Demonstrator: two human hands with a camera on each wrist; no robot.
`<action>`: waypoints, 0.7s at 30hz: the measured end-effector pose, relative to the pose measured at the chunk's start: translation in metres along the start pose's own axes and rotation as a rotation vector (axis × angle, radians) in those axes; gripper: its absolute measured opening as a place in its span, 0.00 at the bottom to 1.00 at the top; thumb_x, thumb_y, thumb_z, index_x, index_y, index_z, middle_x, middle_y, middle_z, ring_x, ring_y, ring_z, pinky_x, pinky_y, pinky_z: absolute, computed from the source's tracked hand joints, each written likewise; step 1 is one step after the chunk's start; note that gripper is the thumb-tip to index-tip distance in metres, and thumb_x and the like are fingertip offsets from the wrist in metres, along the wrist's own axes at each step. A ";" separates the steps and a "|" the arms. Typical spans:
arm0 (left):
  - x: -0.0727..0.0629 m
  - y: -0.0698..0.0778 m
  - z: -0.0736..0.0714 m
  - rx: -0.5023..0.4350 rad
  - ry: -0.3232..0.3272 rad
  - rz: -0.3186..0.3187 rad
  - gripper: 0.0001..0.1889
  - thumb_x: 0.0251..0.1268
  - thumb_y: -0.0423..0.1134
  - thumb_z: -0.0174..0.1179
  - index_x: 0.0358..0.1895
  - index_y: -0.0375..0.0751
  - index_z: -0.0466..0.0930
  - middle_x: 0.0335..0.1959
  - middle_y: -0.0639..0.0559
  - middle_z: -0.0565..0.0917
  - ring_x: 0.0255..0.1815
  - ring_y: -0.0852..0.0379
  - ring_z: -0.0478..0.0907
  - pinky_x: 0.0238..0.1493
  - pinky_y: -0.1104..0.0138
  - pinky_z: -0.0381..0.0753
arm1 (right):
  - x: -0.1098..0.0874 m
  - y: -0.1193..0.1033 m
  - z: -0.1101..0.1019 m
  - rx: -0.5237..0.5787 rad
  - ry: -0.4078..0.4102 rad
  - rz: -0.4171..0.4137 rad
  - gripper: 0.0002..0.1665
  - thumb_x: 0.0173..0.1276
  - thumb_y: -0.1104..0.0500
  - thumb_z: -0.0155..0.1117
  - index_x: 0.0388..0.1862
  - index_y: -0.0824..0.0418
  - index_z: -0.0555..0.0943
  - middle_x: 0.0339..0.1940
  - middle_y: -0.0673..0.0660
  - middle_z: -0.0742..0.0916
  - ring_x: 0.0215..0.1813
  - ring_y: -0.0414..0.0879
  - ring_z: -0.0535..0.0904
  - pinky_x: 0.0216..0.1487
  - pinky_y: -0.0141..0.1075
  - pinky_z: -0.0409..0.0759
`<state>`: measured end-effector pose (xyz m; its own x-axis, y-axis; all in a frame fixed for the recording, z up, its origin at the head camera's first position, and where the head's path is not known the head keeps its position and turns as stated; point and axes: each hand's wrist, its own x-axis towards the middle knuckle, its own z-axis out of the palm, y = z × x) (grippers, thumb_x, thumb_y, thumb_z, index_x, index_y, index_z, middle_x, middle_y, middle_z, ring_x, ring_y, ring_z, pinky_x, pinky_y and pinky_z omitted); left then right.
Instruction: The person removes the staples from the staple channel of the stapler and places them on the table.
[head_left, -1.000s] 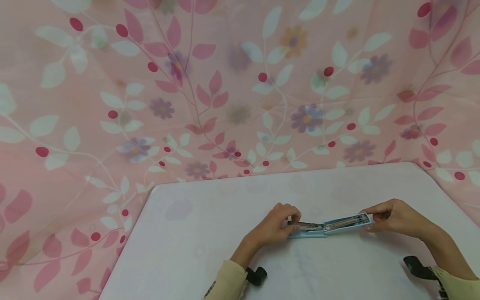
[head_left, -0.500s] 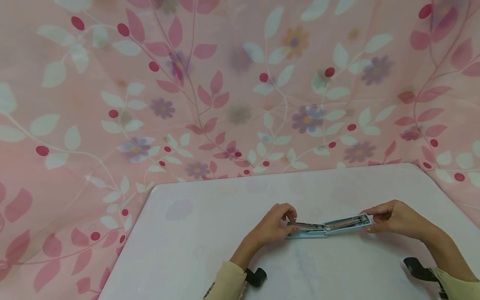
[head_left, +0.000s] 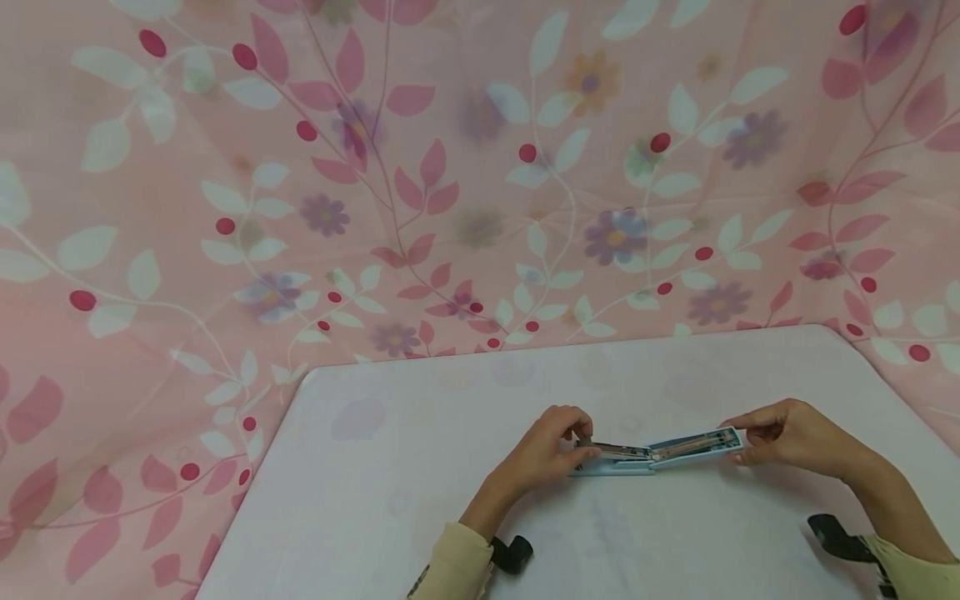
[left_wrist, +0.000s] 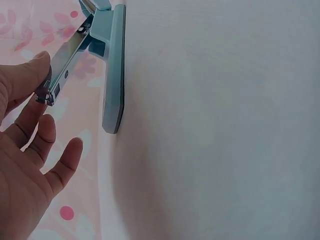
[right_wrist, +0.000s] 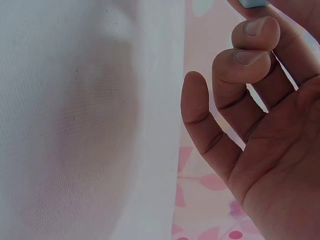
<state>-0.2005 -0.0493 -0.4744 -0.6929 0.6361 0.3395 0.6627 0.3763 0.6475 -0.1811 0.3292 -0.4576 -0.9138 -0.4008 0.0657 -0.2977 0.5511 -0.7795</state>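
Note:
A light blue stapler [head_left: 696, 448] lies spread wide on the white table, its top cover swung over to the right and its base [left_wrist: 114, 75] flat on the tabletop. Between them the metal staple magazine [left_wrist: 64, 64] angles up off the base. My left hand [head_left: 543, 450] pinches the free end of this magazine between thumb and forefinger; the other fingers are spread loosely below. With thumb and index finger, my right hand [head_left: 795, 433] pinches the end of the top cover. Only a corner of the cover [right_wrist: 253, 2] shows in the right wrist view, where the remaining fingers curl loosely.
The white table [head_left: 450, 433] has rounded far corners. Behind it hangs a pink cloth [head_left: 480, 183] printed with leaves and flowers. Black wrist-worn camera mounts [head_left: 513, 553] stick out by both sleeves.
My left fingers have shifted slightly at the end of the magazine. The right hand and the top cover stay nearly where they were.

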 end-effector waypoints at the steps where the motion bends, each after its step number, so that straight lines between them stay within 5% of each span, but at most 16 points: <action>1: 0.000 0.000 0.000 0.001 0.001 -0.004 0.12 0.63 0.40 0.68 0.45 0.42 0.77 0.39 0.59 0.78 0.44 0.64 0.71 0.47 0.74 0.74 | 0.000 0.000 0.000 0.001 -0.001 0.001 0.20 0.53 0.63 0.79 0.45 0.69 0.87 0.18 0.48 0.76 0.22 0.40 0.69 0.18 0.34 0.63; 21: 0.002 0.003 0.003 0.144 0.103 0.126 0.12 0.64 0.41 0.67 0.43 0.41 0.76 0.35 0.57 0.78 0.36 0.61 0.71 0.40 0.78 0.68 | 0.000 -0.004 -0.001 0.012 -0.004 -0.003 0.19 0.53 0.64 0.79 0.45 0.69 0.87 0.18 0.48 0.76 0.22 0.41 0.69 0.17 0.34 0.62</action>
<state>-0.1991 -0.0444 -0.4740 -0.6225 0.6149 0.4842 0.7746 0.3953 0.4937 -0.1806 0.3277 -0.4533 -0.9118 -0.4053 0.0656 -0.2972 0.5414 -0.7865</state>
